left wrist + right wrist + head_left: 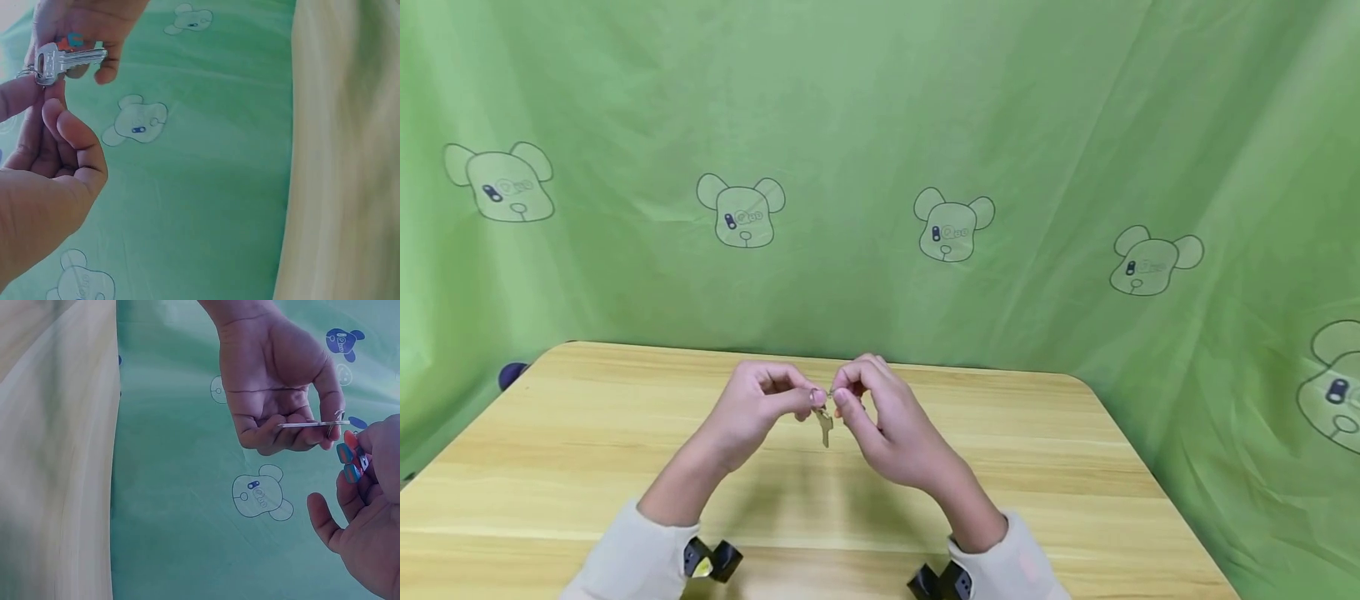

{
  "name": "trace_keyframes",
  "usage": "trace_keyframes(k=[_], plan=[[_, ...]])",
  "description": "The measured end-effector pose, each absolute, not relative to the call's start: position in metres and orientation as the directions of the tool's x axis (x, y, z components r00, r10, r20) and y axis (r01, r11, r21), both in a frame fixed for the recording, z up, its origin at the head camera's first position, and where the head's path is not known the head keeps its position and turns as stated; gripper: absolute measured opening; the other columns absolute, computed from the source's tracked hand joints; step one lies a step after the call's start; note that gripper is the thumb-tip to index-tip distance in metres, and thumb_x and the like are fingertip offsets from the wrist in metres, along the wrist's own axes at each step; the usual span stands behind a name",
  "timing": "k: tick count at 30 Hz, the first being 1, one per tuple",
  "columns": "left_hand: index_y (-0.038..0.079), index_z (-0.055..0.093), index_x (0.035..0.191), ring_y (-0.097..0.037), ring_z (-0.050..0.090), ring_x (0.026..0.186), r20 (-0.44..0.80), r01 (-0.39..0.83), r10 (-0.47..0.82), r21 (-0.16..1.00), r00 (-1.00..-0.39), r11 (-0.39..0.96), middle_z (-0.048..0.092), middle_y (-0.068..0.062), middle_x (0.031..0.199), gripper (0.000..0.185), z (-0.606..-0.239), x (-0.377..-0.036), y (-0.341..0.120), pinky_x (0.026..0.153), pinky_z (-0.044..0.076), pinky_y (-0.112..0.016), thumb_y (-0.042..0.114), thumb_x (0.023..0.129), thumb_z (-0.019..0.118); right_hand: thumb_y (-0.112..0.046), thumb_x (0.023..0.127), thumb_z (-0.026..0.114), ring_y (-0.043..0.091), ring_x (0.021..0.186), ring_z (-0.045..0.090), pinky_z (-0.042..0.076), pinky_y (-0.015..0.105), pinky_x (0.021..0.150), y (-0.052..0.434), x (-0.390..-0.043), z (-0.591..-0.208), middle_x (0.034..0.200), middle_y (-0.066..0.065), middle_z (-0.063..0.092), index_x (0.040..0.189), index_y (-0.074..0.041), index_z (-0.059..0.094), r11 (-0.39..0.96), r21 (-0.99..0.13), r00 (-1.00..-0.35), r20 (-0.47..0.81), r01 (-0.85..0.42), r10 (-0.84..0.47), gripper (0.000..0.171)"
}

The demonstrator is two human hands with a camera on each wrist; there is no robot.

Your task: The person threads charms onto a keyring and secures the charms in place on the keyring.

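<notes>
A person's two bare hands meet above a pale wood-grain worktop (1090, 492), fingertips just beside each other. Between them hangs a small flat metal key (826, 428), brassy in the head view and silvery in the left wrist view. Its long axis runs nearly upright: the broad head is at the top, by the left fingertips, and the toothed blade points down toward the worktop without touching it.

The left hand (746, 410) is the nearer to the key. Its thumb and fingers pinch a thin silver metal ring (338, 416) at the key's head; whether they also clasp the head itself is hard to tell. The right hand (897, 425) pinches a small shiny orange-and-blue trinket (351, 464) between thumb and forefinger, its other fingers loosely bent.

The relation that matters most seems to be sideways: the trinket lies just to the right of the key, about level with its head, while the blade hangs free below the left fingertips. Whether ring and trinket are linked is hidden by the fingers. Behind stands a green fabric backdrop (850, 108) printed with outlined bear faces.
</notes>
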State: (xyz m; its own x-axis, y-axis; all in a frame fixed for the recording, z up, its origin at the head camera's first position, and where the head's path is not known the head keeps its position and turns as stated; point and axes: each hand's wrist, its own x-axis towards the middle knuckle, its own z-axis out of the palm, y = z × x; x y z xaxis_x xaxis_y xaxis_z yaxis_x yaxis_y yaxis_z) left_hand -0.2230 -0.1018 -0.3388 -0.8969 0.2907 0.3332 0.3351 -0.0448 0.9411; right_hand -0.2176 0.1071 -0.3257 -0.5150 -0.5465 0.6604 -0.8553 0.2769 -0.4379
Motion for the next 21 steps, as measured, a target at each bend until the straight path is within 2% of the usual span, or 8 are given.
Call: trace_keyframes(k=[6,10,16,21], plan=[[-0.004,0.073,0.089,-0.015,0.057,0.072,0.27,0.299,0.271,0.951,-0.924,0.071,0.068,-0.003,0.078,0.015,-0.332,-0.219,-0.104,0.07,0.049,-0.027,0.011,0.089,0.075,-0.002,0.105,0.051,0.014,0.089,0.052,0.049,0.028,0.078,0.109,-0.216,-0.323,0.094,0.001,0.053,0.102,-0.008,0.054,0.269,-0.44,-0.513,0.67,-0.857,-0.537,0.007],[0.001,0.077,0.089,-0.019,0.06,0.077,0.187,0.222,0.246,0.967,-0.951,0.122,0.074,-0.005,0.087,0.014,-0.33,-0.22,-0.108,0.073,0.051,-0.03,0.015,0.088,0.077,-0.001,0.104,0.052,0.014,0.088,0.053,0.049,0.029,0.078,0.11,-0.216,-0.322,0.095,0.001,0.054,0.101,-0.007,0.054,0.262,-0.438,-0.508,0.677,-0.86,-0.533,0.007],[-0.002,0.076,0.086,-0.017,0.058,0.073,0.123,0.117,0.246,0.992,-0.961,-0.04,0.074,-0.006,0.085,0.01,-0.329,-0.22,-0.11,0.071,0.05,-0.028,0.008,0.089,0.075,0.0,0.104,0.052,0.013,0.087,0.054,0.05,0.028,0.077,0.11,-0.218,-0.323,0.095,0.0,0.054,0.101,-0.008,0.054,0.256,-0.436,-0.502,0.681,-0.863,-0.534,0.008],[0.004,0.075,0.08,-0.013,0.054,0.068,0.06,0.005,0.279,0.981,-0.958,-0.194,0.07,-0.003,0.078,0.011,-0.323,-0.217,-0.108,0.067,0.047,-0.024,0.004,0.091,0.072,0.002,0.103,0.052,0.013,0.086,0.054,0.05,0.029,0.077,0.11,-0.218,-0.322,0.094,0.001,0.055,0.102,-0.007,0.055,0.246,-0.419,-0.483,0.697,-0.874,-0.529,0.01]])
